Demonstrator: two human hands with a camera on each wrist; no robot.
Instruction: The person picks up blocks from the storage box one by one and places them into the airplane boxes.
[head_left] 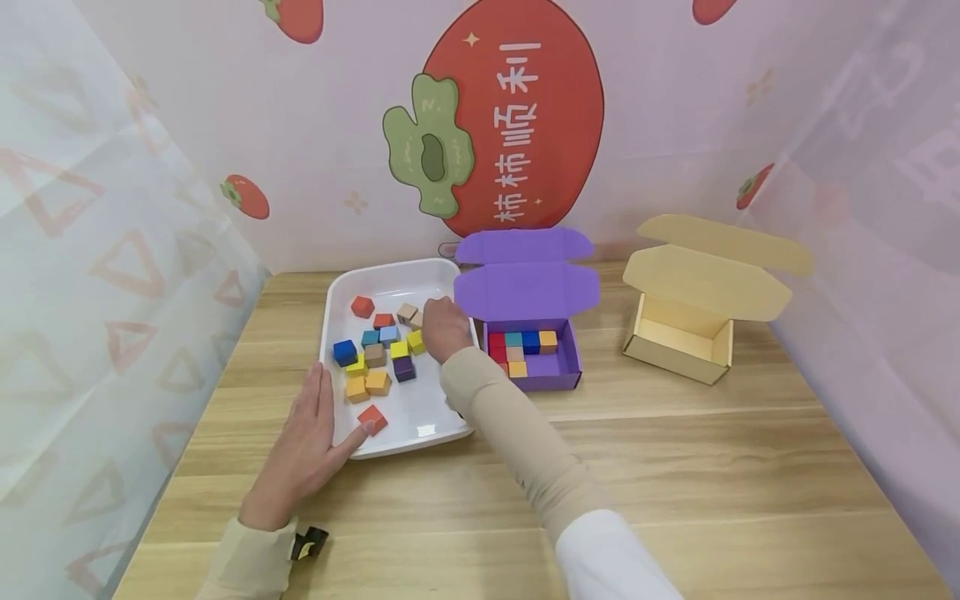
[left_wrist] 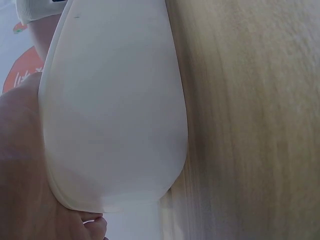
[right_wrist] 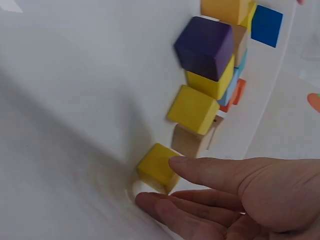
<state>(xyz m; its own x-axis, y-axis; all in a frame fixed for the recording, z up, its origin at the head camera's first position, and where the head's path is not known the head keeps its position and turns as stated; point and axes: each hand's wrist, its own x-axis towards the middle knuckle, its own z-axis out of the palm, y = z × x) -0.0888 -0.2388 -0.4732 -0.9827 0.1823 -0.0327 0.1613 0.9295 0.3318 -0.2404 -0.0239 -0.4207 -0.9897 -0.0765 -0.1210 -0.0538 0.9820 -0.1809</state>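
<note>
A white tray [head_left: 420,417] holds loose wooden cubes in several colours. My left hand [head_left: 303,446] rests at its front left corner, fingers straight along the left side. The left thumb reaches over the front rim to a red cube [head_left: 372,419]. My right hand [head_left: 444,332] is inside the tray by its right wall. In the right wrist view, the thumb and fingers pinch a yellow cube [right_wrist: 159,165]. Close by lie another yellow cube [right_wrist: 194,109], a plain wood cube [right_wrist: 187,140] and a dark purple cube [right_wrist: 205,47].
Right of the tray stands an open purple box [head_left: 551,383] with its lid up, partly filled with coloured cubes. Farther right is an open yellowish cardboard box [head_left: 675,354] with nothing inside. A printed cloth wall [head_left: 660,125] rises behind the wooden table [head_left: 675,483].
</note>
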